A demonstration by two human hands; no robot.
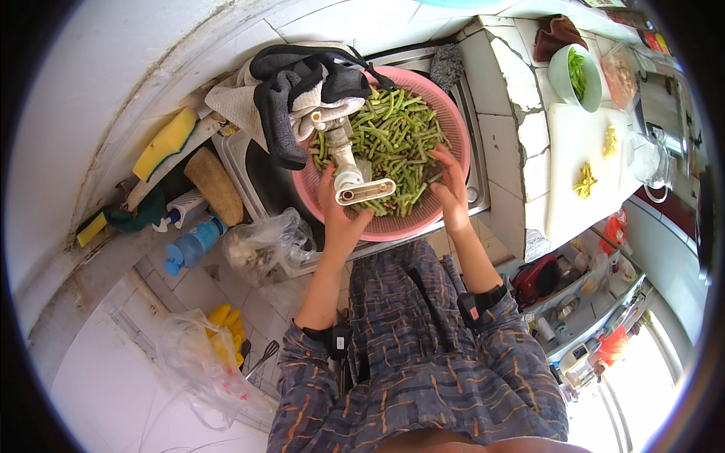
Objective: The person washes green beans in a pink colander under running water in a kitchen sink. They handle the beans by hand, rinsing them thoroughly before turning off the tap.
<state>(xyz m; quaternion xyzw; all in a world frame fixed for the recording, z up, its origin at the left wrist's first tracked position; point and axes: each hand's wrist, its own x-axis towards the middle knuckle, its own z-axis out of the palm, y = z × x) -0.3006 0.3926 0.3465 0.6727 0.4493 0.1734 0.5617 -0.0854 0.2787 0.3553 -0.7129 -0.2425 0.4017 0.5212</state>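
Observation:
A pink plastic colander full of cut green beans rests over the sink. At its near left side is my left hand, thumb over the beans and fingers partly hidden behind the tap. My right hand reaches in at the right, fingers curved and apart against the edge of the beans. Neither hand shows anything clasped in it. Between me and the beans juts a worn white tap, with a grey-and-white cloth draped at its back.
On the left are a yellow sponge, a loofah, a blue-capped bottle and a clear plastic bag. The tiled counter at right bears a pale bowl of greens, a white cutting board with chopped pieces, and a glass pitcher.

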